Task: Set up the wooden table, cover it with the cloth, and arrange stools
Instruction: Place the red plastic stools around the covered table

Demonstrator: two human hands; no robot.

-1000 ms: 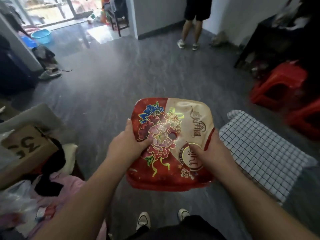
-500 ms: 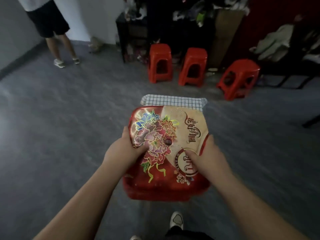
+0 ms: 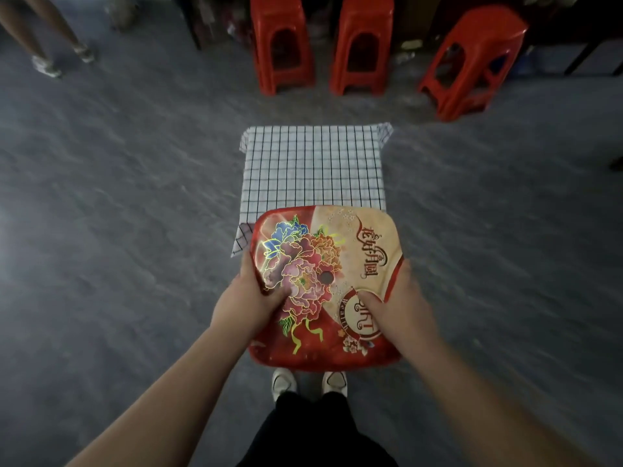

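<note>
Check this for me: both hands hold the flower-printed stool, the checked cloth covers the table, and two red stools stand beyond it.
Wrong count: the head view shows three red stools beyond it, not two. Otherwise right: left hand and right hand hold the flower-printed stool; the checked cloth covers the table.

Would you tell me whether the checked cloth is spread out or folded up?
Spread out: the checked cloth lies flat in a full rectangle, corners drooping at the edges. What it covers is hidden.
</note>
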